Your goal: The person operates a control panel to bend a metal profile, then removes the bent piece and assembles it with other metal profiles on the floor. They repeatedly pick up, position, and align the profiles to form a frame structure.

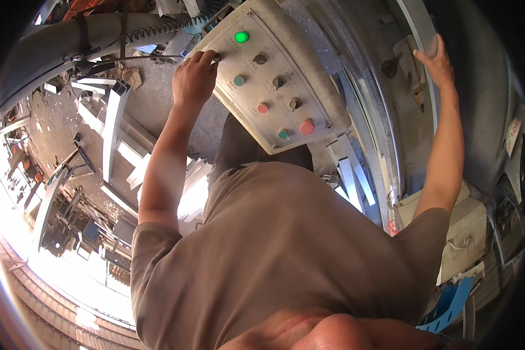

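Observation:
My left hand (pixel 195 79) is closed at the upper left edge of a grey control panel (pixel 268 125), its fingertips pinching a dark rotary knob (pixel 217 57). On the panel a green lamp (pixel 241 37) is lit. Several black selector switches (pixel 279 81) and small green and red buttons (pixel 262 108) sit below it, with a larger red button (pixel 307 126) near the lower corner. Over to the right, my right hand (pixel 440 67) straddles a long pale metal profile (pixel 419 23), thumb on one side and fingers along the other. The undersides of its fingers are hidden.
A long metal rail (pixel 385 128) runs between the panel and my right arm. Pale metal profiles (pixel 115 128) lie at the left, and cut pieces (pixel 356 175) stand beside the rail. A coiled cable (pixel 163 28) hangs at upper left. A beige box (pixel 464 239) is at lower right.

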`<state>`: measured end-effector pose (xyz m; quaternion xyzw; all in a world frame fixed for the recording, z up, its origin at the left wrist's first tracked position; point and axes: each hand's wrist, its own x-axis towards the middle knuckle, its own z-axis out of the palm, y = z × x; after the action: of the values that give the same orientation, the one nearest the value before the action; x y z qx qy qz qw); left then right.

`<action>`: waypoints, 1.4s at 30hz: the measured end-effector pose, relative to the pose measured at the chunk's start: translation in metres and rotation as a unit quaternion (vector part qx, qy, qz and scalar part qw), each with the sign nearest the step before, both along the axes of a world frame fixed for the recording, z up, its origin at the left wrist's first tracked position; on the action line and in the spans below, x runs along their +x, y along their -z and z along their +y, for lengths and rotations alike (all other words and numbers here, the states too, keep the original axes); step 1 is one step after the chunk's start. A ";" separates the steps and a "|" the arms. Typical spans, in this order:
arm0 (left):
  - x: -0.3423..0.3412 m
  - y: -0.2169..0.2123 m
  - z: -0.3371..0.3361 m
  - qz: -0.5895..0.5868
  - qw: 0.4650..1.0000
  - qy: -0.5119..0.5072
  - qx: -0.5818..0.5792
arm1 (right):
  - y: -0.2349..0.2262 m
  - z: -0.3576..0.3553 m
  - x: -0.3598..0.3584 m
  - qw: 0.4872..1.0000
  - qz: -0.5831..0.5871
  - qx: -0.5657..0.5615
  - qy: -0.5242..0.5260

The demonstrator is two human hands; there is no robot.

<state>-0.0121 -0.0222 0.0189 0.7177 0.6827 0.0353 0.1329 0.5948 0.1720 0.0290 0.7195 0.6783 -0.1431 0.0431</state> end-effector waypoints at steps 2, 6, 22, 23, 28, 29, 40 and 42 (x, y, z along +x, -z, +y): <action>0.003 0.001 -0.002 -0.034 0.999 -0.039 -0.005 | 0.003 0.002 0.001 1.000 -0.011 0.015 -0.004; 0.009 0.003 -0.013 -0.095 0.984 -0.148 -0.005 | 0.004 0.003 0.002 1.000 -0.010 0.004 0.000; 0.088 -0.014 -0.096 -0.195 0.898 -0.108 -0.380 | 0.003 0.004 0.001 1.000 -0.015 0.006 -0.002; 0.092 -0.016 -0.098 -0.181 0.891 -0.089 -0.406 | 0.003 0.004 0.001 1.000 -0.014 0.001 -0.008; 0.120 -0.014 -0.120 -0.140 0.908 -0.056 -0.392 | -0.002 0.004 -0.004 1.000 -0.018 -0.007 0.011; 0.122 -0.010 -0.123 -0.141 0.922 -0.042 -0.357 | -0.005 0.000 -0.004 1.000 0.008 0.011 -0.004; 0.134 -0.003 -0.132 -0.100 0.951 -0.033 -0.290 | -0.018 -0.001 -0.012 1.000 0.015 0.000 0.010; 0.135 -0.006 -0.130 -0.093 0.955 -0.020 -0.280 | -0.019 0.000 -0.012 1.000 0.017 0.002 0.010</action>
<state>0.1225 -0.1524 0.0247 0.6314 0.6641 -0.0884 0.3904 0.5828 0.1718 0.0480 0.7235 0.6723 -0.1542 0.0284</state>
